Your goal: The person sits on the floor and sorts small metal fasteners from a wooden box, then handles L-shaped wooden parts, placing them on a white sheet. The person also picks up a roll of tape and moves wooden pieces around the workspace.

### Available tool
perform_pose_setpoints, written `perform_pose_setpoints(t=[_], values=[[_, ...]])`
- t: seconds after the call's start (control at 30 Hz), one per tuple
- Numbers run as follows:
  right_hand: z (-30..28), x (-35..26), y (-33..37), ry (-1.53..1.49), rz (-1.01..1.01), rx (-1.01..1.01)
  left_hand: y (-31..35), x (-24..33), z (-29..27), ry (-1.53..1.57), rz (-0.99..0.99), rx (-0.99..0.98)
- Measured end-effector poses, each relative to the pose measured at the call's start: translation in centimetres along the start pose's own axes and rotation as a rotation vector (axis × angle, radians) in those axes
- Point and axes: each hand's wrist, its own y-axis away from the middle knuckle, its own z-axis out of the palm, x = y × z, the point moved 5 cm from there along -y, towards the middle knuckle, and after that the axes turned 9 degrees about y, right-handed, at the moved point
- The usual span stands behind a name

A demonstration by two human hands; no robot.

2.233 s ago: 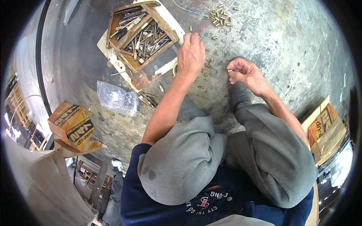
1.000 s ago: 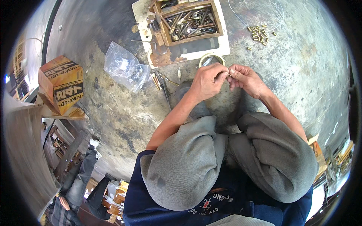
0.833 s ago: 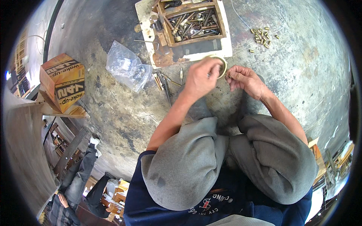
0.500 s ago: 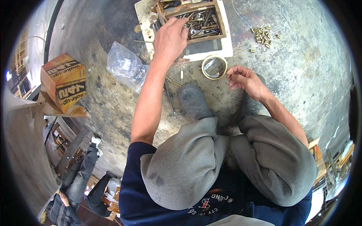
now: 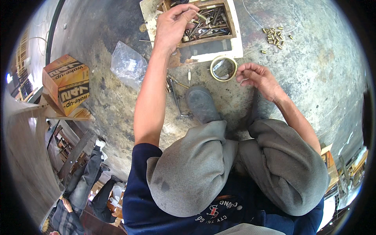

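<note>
Over the wooden box (image 5: 234,27) of metal bits and tools, my left hand (image 5: 174,25) has its thumb and fingers pinched together. A short, ridged, brass-coloured metal piece (image 5: 201,17) sticks out at its fingertips; its exact kind is unclear. Many loose metal pieces (image 5: 213,25) fill the box. My right hand (image 5: 260,80) is closed, fingers curled against the thumb, above the floor just right of a roll of tape (image 5: 235,70). Whatever lies between those fingers, if anything, is too small to make out.
Small brass cylinders (image 5: 276,37) lie piled at the far right, near a thin wire loop. A clear plastic bag (image 5: 127,64), a hex key (image 5: 175,98) and a white-handled tool (image 5: 189,74) rest on the concrete. An orange carton (image 5: 68,86) stands left; another person's legs (image 5: 84,180) show lower left.
My left hand has risen slightly away from me and now pinches a ridged metal piece. My right hand stays beside the tape roll, with only a slight shift.
</note>
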Motion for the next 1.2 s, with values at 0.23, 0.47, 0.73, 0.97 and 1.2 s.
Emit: perform_pose_setpoints(t=[0.23, 0.47, 0.73, 0.97, 1.2], values=[[0.5, -5.3, -0.1, 0.038, -0.105, -0.006, 5.1, 0.8, 4.0, 0.533, -0.158, -0.118], [0.7, -5.1, 0.1, 0.017, -0.129, 0.048, 8.0, 2.5, 6.5, 0.528, -0.142, -0.126], [1.4, -6.4, 0.4, -0.128, -0.220, 0.049, 9.1, 2.8, 6.3, 0.417, -0.143, -0.055], [2.7, -8.6, 0.8, -0.154, -0.205, -0.110, 10.4, 3.8, 6.6, 0.046, 0.055, -0.054], [2.7, -8.3, 0.6, -0.264, -0.256, -0.233, 11.0, 6.2, 7.0, -0.149, 0.111, -0.050]])
